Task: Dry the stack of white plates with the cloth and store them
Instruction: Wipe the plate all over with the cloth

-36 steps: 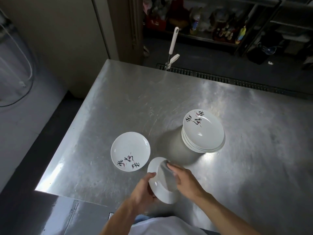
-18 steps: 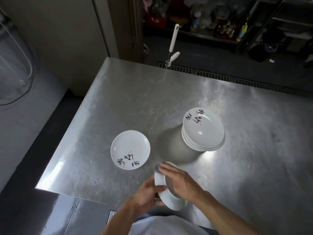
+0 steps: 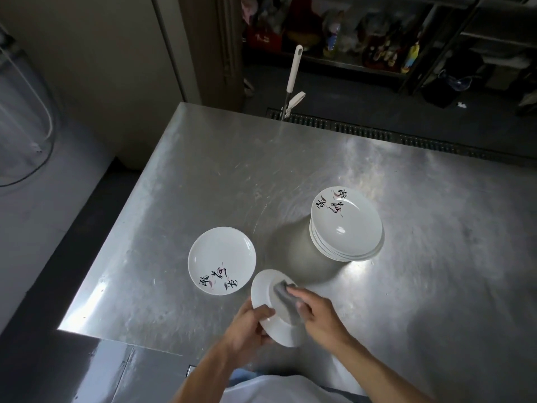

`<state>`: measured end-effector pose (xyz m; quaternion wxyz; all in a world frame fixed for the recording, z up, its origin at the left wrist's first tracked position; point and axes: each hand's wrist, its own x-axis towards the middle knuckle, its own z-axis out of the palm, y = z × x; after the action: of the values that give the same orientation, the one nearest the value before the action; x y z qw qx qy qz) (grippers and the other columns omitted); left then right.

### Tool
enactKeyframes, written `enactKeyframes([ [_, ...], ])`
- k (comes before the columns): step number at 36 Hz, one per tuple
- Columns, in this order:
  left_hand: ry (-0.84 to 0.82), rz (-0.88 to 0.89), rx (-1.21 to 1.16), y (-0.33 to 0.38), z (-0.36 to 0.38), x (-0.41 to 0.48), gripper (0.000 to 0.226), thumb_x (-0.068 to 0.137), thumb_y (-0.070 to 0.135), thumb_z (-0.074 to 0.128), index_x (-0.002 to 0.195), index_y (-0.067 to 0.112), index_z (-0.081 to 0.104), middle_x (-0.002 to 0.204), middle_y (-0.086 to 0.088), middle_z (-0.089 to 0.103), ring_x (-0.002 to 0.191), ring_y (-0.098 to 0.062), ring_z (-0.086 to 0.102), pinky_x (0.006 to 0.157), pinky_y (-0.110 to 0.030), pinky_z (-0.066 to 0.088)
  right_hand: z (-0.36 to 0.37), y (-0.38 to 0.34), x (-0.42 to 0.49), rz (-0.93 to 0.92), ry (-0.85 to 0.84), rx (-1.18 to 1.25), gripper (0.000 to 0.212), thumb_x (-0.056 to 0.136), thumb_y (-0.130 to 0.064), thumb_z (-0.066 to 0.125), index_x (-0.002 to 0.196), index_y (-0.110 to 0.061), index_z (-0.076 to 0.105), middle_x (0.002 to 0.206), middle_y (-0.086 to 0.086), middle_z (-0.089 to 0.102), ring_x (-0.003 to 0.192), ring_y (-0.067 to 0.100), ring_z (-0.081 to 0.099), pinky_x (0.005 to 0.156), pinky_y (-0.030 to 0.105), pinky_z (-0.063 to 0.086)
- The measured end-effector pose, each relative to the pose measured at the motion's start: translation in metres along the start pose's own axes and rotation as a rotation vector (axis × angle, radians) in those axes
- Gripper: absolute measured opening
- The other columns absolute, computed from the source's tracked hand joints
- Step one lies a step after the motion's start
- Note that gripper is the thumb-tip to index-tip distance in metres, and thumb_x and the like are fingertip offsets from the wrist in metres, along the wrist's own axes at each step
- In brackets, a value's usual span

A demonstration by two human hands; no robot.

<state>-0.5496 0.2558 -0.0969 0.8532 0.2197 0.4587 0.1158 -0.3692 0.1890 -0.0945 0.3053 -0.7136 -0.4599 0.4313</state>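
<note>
Left hand (image 3: 250,324) holds plate (image 3: 263,292) by rim; right hand (image 3: 318,314) grips cloth (image 3: 283,298), now higher on plate than before. Stack (image 3: 347,222) unmoved.

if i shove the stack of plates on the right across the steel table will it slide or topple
The stack of plates is low and wide, so it would probably slide, not topple. Its rims look slightly offset, so a shove might shift the upper plates. The smooth table likely offers little grip.
</note>
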Motion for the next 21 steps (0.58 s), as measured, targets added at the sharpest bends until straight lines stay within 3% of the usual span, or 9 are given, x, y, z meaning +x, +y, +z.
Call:
enactKeyframes([
  [3,-0.053,-0.084,0.019,0.002,0.0,0.003,0.052,0.081,0.051,0.06,0.126,0.025,0.072,0.123,-0.014,0.072,0.106,-0.028,0.071,0.083,-0.042,0.058,0.014,-0.011,-0.006,-0.132,-0.067,0.022,0.042,0.102,-0.005,0.05,0.139,-0.023,0.058,0.143,-0.014,0.056,0.135,-0.004,0.046,0.113,0.016,0.033],
  [6,-0.055,-0.026,0.013,-0.001,0.004,0.003,0.04,0.099,0.046,0.054,0.136,0.033,0.061,0.132,-0.012,0.069,0.12,-0.032,0.067,0.091,-0.049,0.058,0.015,-0.013,0.005,-0.155,-0.056,-0.049,0.043,0.101,-0.002,0.048,0.139,-0.018,0.059,0.145,-0.011,0.054,0.136,-0.004,0.044,0.115,0.018,0.032],
  [9,-0.057,0.015,0.046,-0.005,0.005,-0.001,0.034,0.107,0.019,0.051,0.139,0.031,0.055,0.127,-0.013,0.07,0.112,-0.035,0.069,0.087,-0.048,0.059,0.007,-0.01,0.022,-0.178,-0.047,-0.128,0.046,0.097,0.005,0.048,0.137,-0.013,0.061,0.144,-0.007,0.055,0.138,0.001,0.045,0.117,0.022,0.032],
  [13,-0.065,-0.014,0.162,-0.014,0.006,-0.004,0.04,0.097,-0.004,0.058,0.132,0.014,0.05,0.091,-0.01,0.07,0.079,-0.021,0.069,0.08,-0.041,0.061,-0.007,-0.002,0.04,-0.171,-0.037,-0.221,0.055,0.091,0.015,0.044,0.136,-0.011,0.062,0.145,-0.006,0.054,0.137,0.005,0.047,0.114,0.019,0.035],
  [16,-0.033,-0.019,0.183,-0.012,0.005,-0.003,0.042,0.093,-0.006,0.06,0.132,0.003,0.049,0.081,-0.013,0.067,0.066,-0.02,0.066,0.081,-0.043,0.058,-0.013,0.004,0.046,-0.083,-0.003,-0.228,0.045,0.098,0.007,0.045,0.134,-0.011,0.064,0.137,-0.012,0.058,0.13,0.009,0.056,0.112,0.015,0.035],
  [21,0.022,-0.049,0.057,-0.009,0.01,0.004,0.02,0.095,0.012,0.063,0.115,0.006,0.063,0.098,-0.016,0.074,0.085,-0.029,0.07,0.076,-0.04,0.058,-0.008,0.003,0.041,-0.038,-0.029,-0.202,0.042,0.098,0.004,0.044,0.133,-0.01,0.065,0.138,-0.004,0.061,0.128,0.011,0.057,0.112,0.02,0.039],
])
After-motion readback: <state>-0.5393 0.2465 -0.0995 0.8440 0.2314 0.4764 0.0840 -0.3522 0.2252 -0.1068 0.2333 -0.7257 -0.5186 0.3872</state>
